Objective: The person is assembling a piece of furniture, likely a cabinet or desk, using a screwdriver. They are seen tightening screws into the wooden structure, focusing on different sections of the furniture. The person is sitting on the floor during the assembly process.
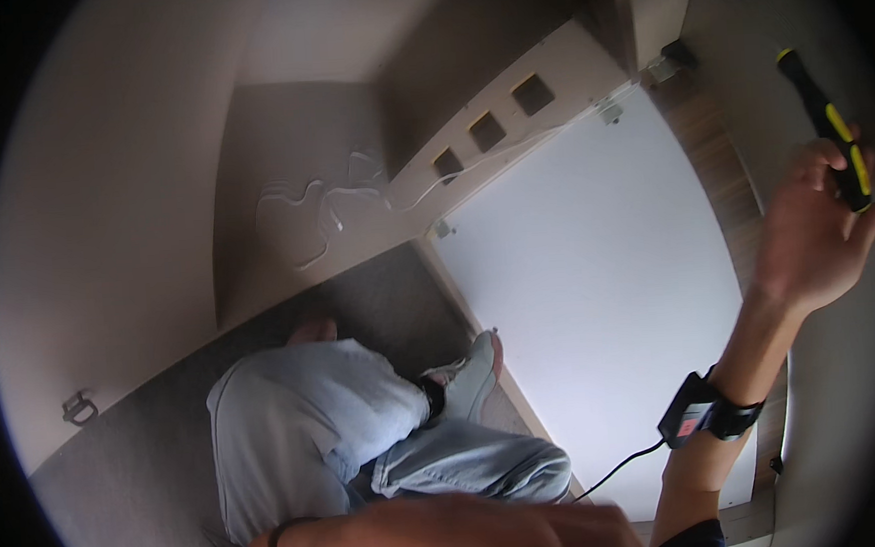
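My right hand [810, 228] is raised at the right side, its fingers closed around the lower part of a black and yellow hand tool [822, 111], which looks like a screwdriver handle. The tool's upper end points up and left, and no blade shows. A black strap with a small box [705, 411] and a cable sits on my right forearm. Across the bottom edge, close to the camera and blurred, lies my left hand [513, 528] with a dark band near the wrist; its fingers are hidden. Below the right hand is a large white panel [595, 264].
Metal hinges [608, 110] sit along the panel's upper edge. A cabinet rail [502, 108] has three square cutouts. A white cable [327, 194] trails inside the cabinet [286, 132]. My legs [303, 417] rest on the grey floor [133, 457], beside a door with a handle [79, 408].
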A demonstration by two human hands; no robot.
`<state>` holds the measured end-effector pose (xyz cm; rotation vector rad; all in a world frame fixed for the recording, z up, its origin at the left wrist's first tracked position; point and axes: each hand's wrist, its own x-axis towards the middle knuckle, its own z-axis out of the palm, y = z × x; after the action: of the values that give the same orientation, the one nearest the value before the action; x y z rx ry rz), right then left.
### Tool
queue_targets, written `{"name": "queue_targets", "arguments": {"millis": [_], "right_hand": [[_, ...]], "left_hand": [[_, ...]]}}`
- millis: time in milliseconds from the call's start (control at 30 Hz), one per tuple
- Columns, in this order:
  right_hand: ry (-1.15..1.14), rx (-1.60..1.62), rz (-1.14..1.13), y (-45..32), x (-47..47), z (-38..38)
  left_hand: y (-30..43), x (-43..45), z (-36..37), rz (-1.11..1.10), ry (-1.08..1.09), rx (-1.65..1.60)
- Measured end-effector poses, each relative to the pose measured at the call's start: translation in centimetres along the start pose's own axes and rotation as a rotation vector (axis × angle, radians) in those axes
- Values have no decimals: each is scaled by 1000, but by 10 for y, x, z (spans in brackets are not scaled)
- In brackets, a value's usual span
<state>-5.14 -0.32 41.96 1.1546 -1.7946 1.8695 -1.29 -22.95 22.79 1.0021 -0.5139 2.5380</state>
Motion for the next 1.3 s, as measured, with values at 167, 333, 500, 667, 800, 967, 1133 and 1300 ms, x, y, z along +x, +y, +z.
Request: {"name": "queue_targets", "arguments": {"millis": [167,333,500,667,800,967,1133,1300], "right_hand": [[334,-211,-277,8,-4,7],[298,-423,-298,9,-1,12],[344,-341,-308,8,1,17],[503,-337,-349,25,0,32],[592,-393,-425,31,-4,28],[359,-411,-302,13,-10,8],[308,-237,-318,15,-6,12],[598,-202,-359,24,-4,33]], "left_hand": [[-5,14,-43,-142,54,52],[-9,10,-66,-185,110,109],[-18,13,-84,-224,294,232],[-14,11,-128,-231,426,249],[-11,12,-127,-238,481,322],[-12,14,-120,-242,561,374],[-12,17,-116,-244,575,400],[-11,18,-115,-233,556,407]]}}
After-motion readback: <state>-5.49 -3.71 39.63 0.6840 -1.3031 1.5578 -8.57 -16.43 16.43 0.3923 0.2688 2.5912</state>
